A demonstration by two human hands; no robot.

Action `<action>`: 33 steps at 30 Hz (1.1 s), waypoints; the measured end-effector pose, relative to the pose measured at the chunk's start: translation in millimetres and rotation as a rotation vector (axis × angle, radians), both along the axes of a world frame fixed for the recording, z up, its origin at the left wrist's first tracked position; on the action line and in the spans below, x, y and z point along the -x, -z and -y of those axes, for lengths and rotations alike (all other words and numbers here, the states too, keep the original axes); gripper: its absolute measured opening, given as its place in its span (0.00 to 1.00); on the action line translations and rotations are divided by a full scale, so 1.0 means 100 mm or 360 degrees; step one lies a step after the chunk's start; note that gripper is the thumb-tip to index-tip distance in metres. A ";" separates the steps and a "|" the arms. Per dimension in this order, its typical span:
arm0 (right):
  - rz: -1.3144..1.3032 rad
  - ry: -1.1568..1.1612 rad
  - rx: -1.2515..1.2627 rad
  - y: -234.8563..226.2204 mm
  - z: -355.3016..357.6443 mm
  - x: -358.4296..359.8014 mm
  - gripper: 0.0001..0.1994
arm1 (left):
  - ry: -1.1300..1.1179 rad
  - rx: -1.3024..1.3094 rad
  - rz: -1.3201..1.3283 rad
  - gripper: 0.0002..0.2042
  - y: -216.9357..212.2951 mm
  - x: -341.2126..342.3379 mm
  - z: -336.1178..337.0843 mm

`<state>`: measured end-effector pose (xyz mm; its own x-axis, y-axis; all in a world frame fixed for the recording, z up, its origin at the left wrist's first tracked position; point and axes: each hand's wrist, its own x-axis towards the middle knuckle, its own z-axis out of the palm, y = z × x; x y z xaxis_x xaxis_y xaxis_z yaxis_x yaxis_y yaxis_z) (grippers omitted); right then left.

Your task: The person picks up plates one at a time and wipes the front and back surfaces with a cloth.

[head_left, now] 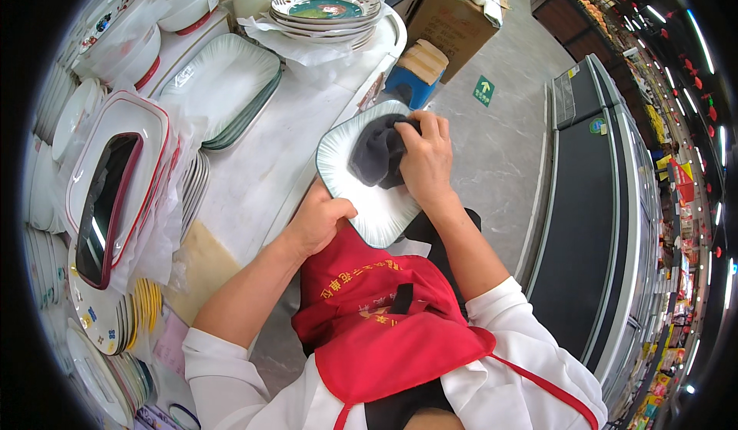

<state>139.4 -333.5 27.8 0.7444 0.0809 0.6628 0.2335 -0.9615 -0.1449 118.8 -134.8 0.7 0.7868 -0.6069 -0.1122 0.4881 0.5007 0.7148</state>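
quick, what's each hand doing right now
left hand: closed on the rim of the white rectangular ribbed plate
right hand: closed on the dark grey cloth, pressing it on the plate

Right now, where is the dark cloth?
Centre of the head view, the cloth lies on the white plate, pressed by the right hand, beside the table edge.

One head-worn fisheye looks steeply down (close over the chest) at the counter (261,161).

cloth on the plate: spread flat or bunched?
Bunched. The dark cloth sits in a crumpled wad under the right hand, covering only part of the plate that the left hand holds.
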 end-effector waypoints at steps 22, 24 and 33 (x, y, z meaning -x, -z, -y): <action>-0.0188 -0.0913 -0.0371 -0.25 -0.51 0.42 0.12 | 0.0345 0.0004 -0.0100 0.26 0.02 -0.02 -0.15; -0.0233 -0.0927 -0.0345 -0.21 -0.48 0.45 0.12 | 0.0511 0.0185 0.0025 0.24 0.01 -0.09 -0.19; -0.0590 -0.1119 -0.0184 -0.15 -0.34 0.66 0.11 | -0.0015 0.0176 -0.0203 0.24 -0.09 -0.06 -0.07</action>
<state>73.0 -299.5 43.2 0.7180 0.5585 0.4154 0.6960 -0.5814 -0.4213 124.6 -127.6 10.0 0.7764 -0.6135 -0.1443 0.5660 0.5780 0.5879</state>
